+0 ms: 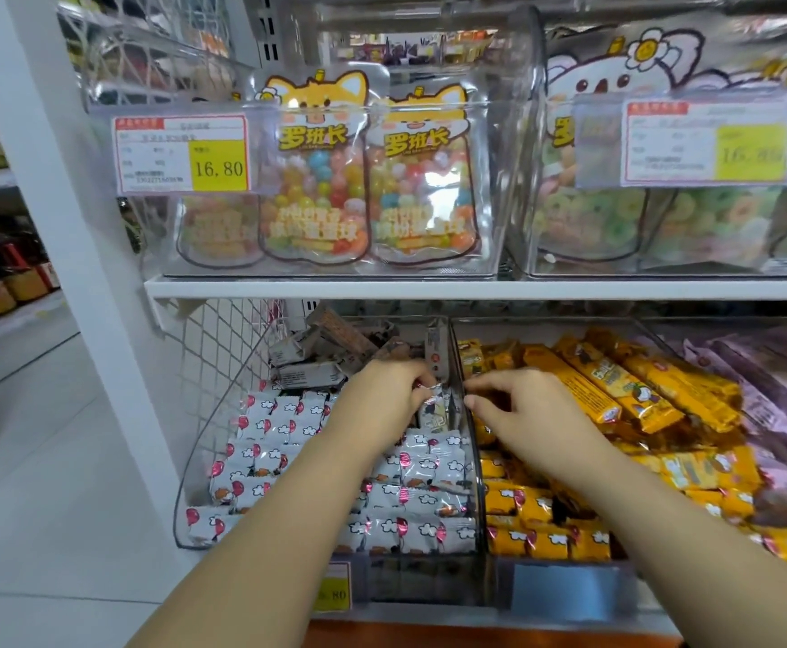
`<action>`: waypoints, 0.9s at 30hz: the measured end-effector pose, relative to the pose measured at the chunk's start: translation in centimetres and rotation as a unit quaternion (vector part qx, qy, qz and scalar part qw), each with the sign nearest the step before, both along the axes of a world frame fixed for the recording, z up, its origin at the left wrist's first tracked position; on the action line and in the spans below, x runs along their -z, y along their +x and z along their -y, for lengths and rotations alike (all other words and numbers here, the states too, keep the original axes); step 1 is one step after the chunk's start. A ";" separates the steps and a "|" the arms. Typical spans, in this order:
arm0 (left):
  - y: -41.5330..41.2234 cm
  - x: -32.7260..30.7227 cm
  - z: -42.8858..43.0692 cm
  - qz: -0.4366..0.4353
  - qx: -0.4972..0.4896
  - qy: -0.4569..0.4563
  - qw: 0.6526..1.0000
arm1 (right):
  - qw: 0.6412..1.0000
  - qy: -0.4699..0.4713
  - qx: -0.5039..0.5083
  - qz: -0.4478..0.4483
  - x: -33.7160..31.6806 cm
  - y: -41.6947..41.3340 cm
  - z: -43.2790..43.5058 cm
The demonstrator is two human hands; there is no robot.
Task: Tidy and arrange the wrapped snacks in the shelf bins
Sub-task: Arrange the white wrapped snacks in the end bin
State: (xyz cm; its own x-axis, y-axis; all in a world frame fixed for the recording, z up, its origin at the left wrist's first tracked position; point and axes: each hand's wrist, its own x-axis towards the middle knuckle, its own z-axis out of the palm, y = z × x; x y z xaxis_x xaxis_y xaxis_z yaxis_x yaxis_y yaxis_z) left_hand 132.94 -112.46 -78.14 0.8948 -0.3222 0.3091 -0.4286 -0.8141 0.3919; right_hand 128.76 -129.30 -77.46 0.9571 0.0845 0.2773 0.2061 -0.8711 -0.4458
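Note:
On the lower shelf a clear bin (pixel 190 465) holds several white wrapped snacks (pixel 284 427) printed with red balloons, laid in rows, with grey-brown packs (pixel 307 362) piled loosely behind them. My left hand (pixel 382 390) reaches into this bin near the divider and pinches a small white wrapped snack (pixel 433 409) between its fingertips. My right hand (pixel 518 404) hovers over the neighbouring bin of yellow wrapped snacks (pixel 546 512), fingers curled at the divider (pixel 471 441); what it touches is hidden. Long yellow bars (pixel 616 385) lie across the back of that bin.
Purple wrapped packs (pixel 770 390) fill a third bin at the right. The shelf above carries clear bins of candy pouches (pixel 317 180) with price tags (pixel 181 154). A white upright (pixel 55 189) and a wire mesh side (pixel 214 348) stand to the left. Bottles (pixel 3 273) are on a far-left shelf.

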 end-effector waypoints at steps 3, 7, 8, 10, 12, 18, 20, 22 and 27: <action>-0.1 -0.4 0.5 -0.039 0.033 -0.004 0.999 | 1.000 0.001 -0.003 -0.003 0.0 0.1 0.0; 0.0 -0.2 0.2 -0.085 0.052 -0.014 0.995 | 1.000 -0.001 -0.004 -0.006 0.1 0.2 0.1; 0.2 -0.2 0.2 -0.084 0.050 -0.008 0.995 | 1.000 -0.002 -0.005 -0.006 0.2 0.2 0.1; 0.8 -0.4 0.5 -0.059 0.036 0.021 0.997 | 1.000 0.000 -0.005 -0.006 0.2 0.3 0.1; 1.2 -0.4 0.7 -0.049 0.020 0.045 0.998 | 1.000 0.000 -0.006 -0.008 0.2 0.4 0.2; 1.6 -0.8 0.3 -0.056 0.017 0.055 0.997 | 1.000 -0.005 -0.015 -0.013 0.2 0.6 0.3; 1.6 -0.8 0.2 -0.041 -0.003 0.052 0.998 | 1.000 -0.004 -0.016 -0.017 0.2 0.6 0.3; 1.5 -0.7 0.1 -0.024 -0.040 0.076 0.996 | 1.000 -0.006 -0.016 -0.019 0.1 0.6 0.4; 1.4 -1.0 -0.2 0.106 -0.086 0.144 0.980 | 1.000 -0.009 -0.017 -0.017 0.2 0.5 0.4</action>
